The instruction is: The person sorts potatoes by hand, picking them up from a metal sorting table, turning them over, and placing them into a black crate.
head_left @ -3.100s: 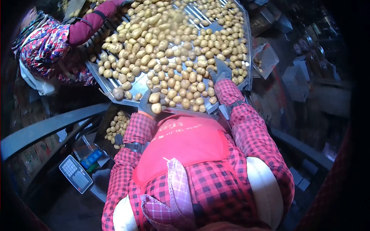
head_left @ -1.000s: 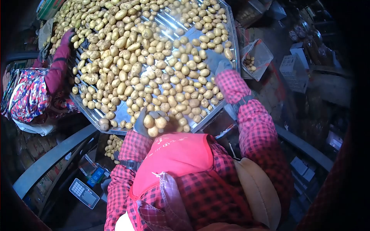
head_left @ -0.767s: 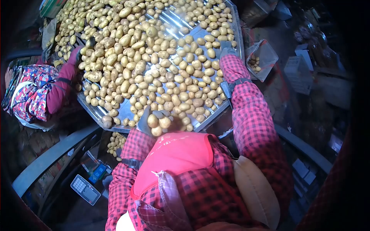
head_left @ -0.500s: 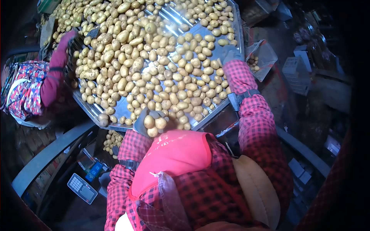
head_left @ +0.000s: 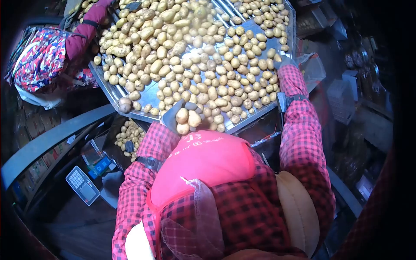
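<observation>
My left hand [head_left: 171,116], in a grey glove, is at the near edge of a metal sorting table [head_left: 151,93]. It cups a few potatoes [head_left: 182,115], palm turned up, close to the front of my pink apron. At the table's right rim is my right hand [head_left: 284,62], also gloved in grey, beside the loose potatoes [head_left: 262,64]; its fingers are blurred and partly hidden. Potatoes of mixed sizes cover most of the tabletop, with larger ones heaped toward the left and smaller ones on the right.
Another person's sleeve [head_left: 84,37] reaches over the table's left side. Below the near edge lies a heap of potatoes [head_left: 130,136]. A scale keypad [head_left: 82,185] stands at lower left, near a curved rail [head_left: 56,138]. A clear plastic bag [head_left: 314,71] hangs at the right.
The view has shifted, so the table sits higher and further right. My left hand still holds its potatoes; my right hand stays by the right rim. The other person's arm has reached further up the table.
</observation>
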Available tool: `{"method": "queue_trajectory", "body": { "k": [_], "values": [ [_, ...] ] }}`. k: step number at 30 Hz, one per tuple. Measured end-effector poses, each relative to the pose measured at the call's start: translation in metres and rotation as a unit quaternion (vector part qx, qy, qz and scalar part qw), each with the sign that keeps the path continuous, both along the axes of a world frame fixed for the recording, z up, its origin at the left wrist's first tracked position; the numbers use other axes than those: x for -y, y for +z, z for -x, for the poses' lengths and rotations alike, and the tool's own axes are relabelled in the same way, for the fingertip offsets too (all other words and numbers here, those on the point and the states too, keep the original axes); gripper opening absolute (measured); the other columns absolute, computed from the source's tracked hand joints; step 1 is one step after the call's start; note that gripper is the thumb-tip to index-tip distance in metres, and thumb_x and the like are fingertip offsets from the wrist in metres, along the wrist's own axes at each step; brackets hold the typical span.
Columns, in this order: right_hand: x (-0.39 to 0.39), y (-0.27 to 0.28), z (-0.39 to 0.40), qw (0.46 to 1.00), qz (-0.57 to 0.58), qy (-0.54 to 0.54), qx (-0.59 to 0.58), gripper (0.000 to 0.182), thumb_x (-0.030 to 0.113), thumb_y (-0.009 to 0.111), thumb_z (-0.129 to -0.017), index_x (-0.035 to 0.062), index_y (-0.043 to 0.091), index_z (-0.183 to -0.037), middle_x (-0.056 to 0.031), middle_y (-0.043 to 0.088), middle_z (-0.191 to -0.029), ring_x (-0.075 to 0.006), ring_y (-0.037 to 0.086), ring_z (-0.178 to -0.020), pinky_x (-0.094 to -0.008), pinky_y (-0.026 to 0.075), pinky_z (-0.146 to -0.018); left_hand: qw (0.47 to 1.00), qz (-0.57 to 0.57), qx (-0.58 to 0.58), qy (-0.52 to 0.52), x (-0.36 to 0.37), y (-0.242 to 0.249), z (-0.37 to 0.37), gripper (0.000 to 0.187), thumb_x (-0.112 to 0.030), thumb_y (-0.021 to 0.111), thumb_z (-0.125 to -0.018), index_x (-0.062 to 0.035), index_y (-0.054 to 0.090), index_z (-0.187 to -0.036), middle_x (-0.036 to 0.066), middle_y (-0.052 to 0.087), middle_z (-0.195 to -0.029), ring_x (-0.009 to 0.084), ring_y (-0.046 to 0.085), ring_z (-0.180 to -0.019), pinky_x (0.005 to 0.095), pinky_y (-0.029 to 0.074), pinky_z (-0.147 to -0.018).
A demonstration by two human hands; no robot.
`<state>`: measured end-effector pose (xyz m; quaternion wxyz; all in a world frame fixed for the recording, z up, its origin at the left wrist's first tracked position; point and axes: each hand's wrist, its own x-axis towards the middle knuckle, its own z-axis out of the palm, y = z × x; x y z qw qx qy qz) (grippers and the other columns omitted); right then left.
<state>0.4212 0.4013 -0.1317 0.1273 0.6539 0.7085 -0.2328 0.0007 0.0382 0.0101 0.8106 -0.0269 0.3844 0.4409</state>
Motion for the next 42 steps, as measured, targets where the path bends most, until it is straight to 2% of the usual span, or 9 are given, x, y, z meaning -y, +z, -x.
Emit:
{"method": "queue_trajectory", "body": {
  "k": [6,10,14,19,23,28,35,40,42],
  "values": [
    [0.106,0.086,0.069,0.918,0.001,-0.186,-0.350,0.056,0.052,0.068,-0.084,0.0107,0.068,-0.122,-0.0125,0.071,-0.108,-0.0245,0.067,-0.101,-0.0358,0.052,-0.089,0.999,-0.002,0.032,0.016,0.013,0.012,0.000,0.061,-0.045,0.042,-0.103,0.0024,0.044,-0.142,0.017,0.061,-0.127,0.0254,0.063,-0.110,0.0344,0.053,-0.086],
    [0.179,0.092,0.155,0.967,-0.147,-0.015,-0.207,0.047,0.035,0.067,-0.085,0.0098,0.066,-0.124,-0.0134,0.071,-0.099,-0.0201,0.067,-0.087,-0.0328,0.055,-0.079,0.993,-0.095,0.051,-0.047,0.030,0.000,0.011,0.060,-0.040,0.042,-0.103,0.0028,0.038,-0.145,0.018,0.059,-0.130,0.0289,0.061,-0.112,0.0362,0.051,-0.095],
    [0.268,0.139,0.249,0.894,0.052,-0.004,-0.445,0.061,0.039,0.063,-0.087,0.0060,0.055,-0.137,-0.0239,0.066,-0.115,-0.0361,0.064,-0.107,-0.0414,0.049,-0.094,0.963,-0.243,-0.089,-0.079,0.060,-0.022,0.019,0.049,-0.027,0.043,-0.103,-0.0033,0.040,-0.146,0.016,0.057,-0.133,0.0275,0.060,-0.115,0.0373,0.050,-0.098],
    [0.316,0.167,0.295,0.805,0.029,0.279,-0.523,0.055,0.025,0.054,-0.085,0.0014,0.056,-0.135,-0.0256,0.064,-0.121,-0.0383,0.061,-0.114,-0.0401,0.047,-0.098,0.946,-0.148,0.267,0.111,0.093,-0.019,0.044,0.044,-0.024,0.049,-0.103,0.0002,0.044,-0.139,0.016,0.055,-0.129,0.0312,0.058,-0.117,0.0433,0.052,-0.099],
    [0.292,0.129,0.282,0.906,-0.051,0.012,-0.421,0.044,0.018,0.056,-0.091,0.0042,0.060,-0.132,-0.0210,0.066,-0.123,-0.0311,0.063,-0.114,-0.0395,0.048,-0.099,0.977,-0.031,-0.021,0.212,0.146,0.020,0.082,0.037,-0.024,0.060,-0.096,-0.0003,0.054,-0.124,0.016,0.061,-0.113,0.0322,0.065,-0.088,0.0393,0.056,-0.067],
    [0.285,0.071,0.242,0.909,-0.168,0.327,-0.196,0.046,0.029,0.063,-0.089,0.0140,0.058,-0.132,-0.0128,0.057,-0.136,-0.0304,0.055,-0.123,-0.0422,0.044,-0.102,0.961,0.027,-0.009,0.275,0.239,-0.024,0.165,0.032,-0.027,0.061,-0.092,-0.0083,0.059,-0.118,0.010,0.063,-0.100,0.0236,0.064,-0.076,0.0312,0.050,-0.049],
    [0.270,0.061,0.202,0.918,-0.203,0.340,-0.027,0.062,0.042,0.069,-0.082,0.0215,0.047,-0.137,-0.0044,0.044,-0.145,-0.0252,0.041,-0.135,-0.0476,0.032,-0.109,0.816,0.244,-0.204,0.482,0.372,-0.137,0.229,0.048,-0.044,0.040,-0.102,-0.0196,0.046,-0.143,0.009,0.047,-0.145,0.0270,0.040,-0.138,0.0505,0.029,-0.114],
    [0.226,0.063,0.171,0.925,-0.224,0.307,0.007,0.054,0.039,0.062,-0.089,0.0206,0.051,-0.139,-0.0069,0.050,-0.144,-0.0278,0.046,-0.132,-0.0478,0.034,-0.108,0.808,0.246,-0.408,0.347,0.278,-0.085,0.187,0.040,-0.021,0.055,-0.098,-0.0120,0.052,-0.137,0.010,0.055,-0.133,0.0280,0.056,-0.121,0.0438,0.049,-0.097],
    [0.222,0.086,0.183,0.928,-0.231,0.291,-0.012,0.045,0.036,0.061,-0.090,0.0183,0.059,-0.131,-0.0092,0.058,-0.135,-0.0293,0.052,-0.127,-0.0468,0.040,-0.104,0.682,-0.090,-0.722,0.073,0.209,-0.053,0.138,0.027,-0.014,0.060,-0.094,-0.0066,0.064,-0.120,0.010,0.065,-0.114,0.0250,0.064,-0.103,0.0352,0.053,-0.086]
  ]
}}
